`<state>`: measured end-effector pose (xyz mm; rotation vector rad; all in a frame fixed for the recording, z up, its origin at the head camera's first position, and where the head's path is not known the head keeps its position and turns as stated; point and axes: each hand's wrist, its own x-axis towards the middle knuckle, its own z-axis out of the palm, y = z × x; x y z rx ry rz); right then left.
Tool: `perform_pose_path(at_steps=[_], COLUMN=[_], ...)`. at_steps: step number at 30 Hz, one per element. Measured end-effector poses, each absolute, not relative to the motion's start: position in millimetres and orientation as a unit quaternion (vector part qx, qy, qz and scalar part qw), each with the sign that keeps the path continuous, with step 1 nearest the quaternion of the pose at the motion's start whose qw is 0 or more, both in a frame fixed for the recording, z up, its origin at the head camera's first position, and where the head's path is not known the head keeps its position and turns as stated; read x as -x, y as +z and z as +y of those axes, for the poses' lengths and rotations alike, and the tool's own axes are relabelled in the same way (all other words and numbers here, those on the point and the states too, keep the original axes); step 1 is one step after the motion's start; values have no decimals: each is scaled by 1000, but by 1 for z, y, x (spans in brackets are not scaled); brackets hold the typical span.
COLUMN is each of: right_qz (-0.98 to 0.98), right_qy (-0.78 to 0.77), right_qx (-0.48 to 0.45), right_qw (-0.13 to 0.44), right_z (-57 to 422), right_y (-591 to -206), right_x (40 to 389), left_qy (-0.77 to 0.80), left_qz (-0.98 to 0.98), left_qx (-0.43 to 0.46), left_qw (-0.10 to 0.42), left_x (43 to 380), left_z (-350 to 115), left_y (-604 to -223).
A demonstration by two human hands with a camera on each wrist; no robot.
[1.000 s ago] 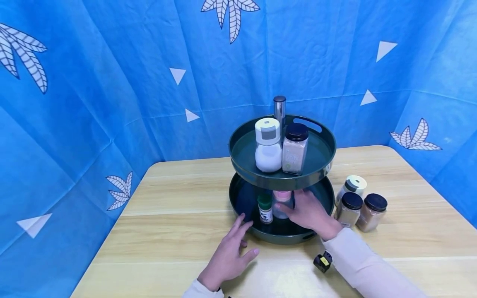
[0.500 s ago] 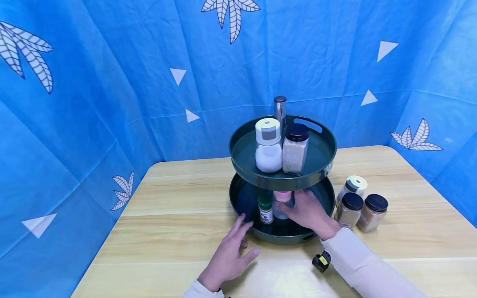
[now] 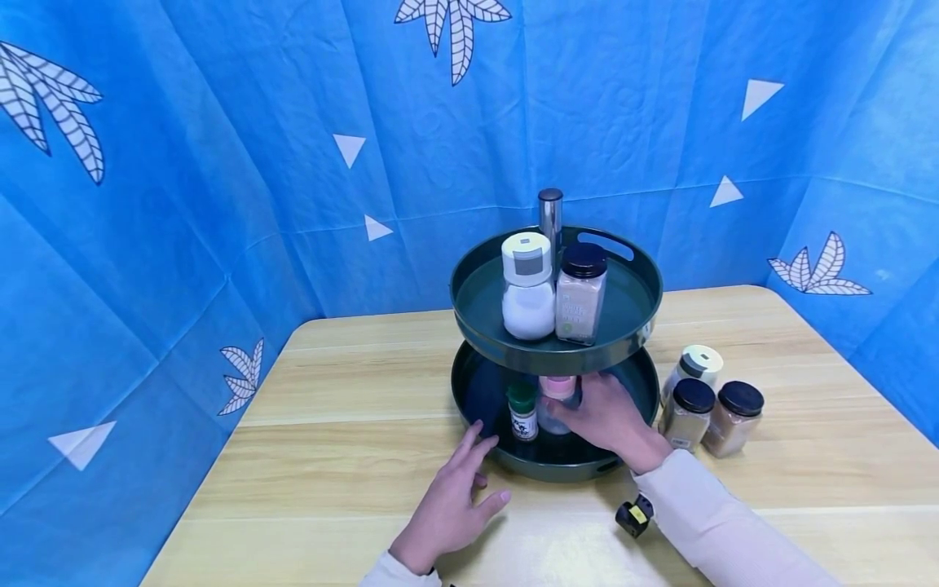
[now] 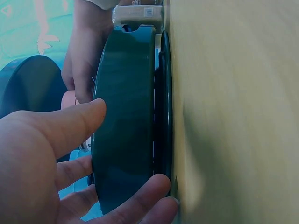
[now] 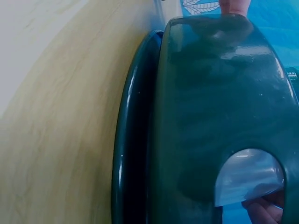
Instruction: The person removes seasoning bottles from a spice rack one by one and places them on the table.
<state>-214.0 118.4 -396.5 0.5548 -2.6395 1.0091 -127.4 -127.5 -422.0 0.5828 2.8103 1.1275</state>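
Observation:
On the lower tray (image 3: 530, 468) of a dark green two-tier rack, my right hand (image 3: 610, 417) grips a clear jar with a pink cap (image 3: 559, 388). The upper tray hides part of my right fingers. Through the handle slot in the right wrist view, fingers (image 5: 264, 213) show against the clear jar. Just left of it stands a small shaker bottle with a green cap (image 3: 523, 412). My left hand (image 3: 451, 507) rests at the lower tray's front left edge, its fingers spread. In the left wrist view, the left hand's (image 4: 56, 154) fingertips touch the tray wall (image 4: 124, 116).
The upper tray (image 3: 557, 359) holds a white-capped jar of white powder (image 3: 528, 293) and a black-capped jar (image 3: 580, 297) beside the metal post (image 3: 550, 214). Right of the rack stand a white-capped jar (image 3: 698, 364) and two black-capped jars (image 3: 686, 417) on the wooden table (image 3: 345, 456).
The pink-capped jar has shifted very slightly within my right hand's grip. Both hands otherwise stay in place.

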Motion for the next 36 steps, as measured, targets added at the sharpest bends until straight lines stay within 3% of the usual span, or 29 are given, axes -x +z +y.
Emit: perform_pose_path(at_steps=[12,36], right_qz=[-898,-907], right_qy=[342,327], right_qx=[-209,-196], right_qw=[179,179], right_z=[122,130], right_y=[-395,-386], right_x=[214,212], left_qy=[362,367], left_qz=[912,910], left_qx=[-193,-191], left_qw=[27,33], left_x=[127,128], left_z=[-128,-128], left_y=[-421,-423])
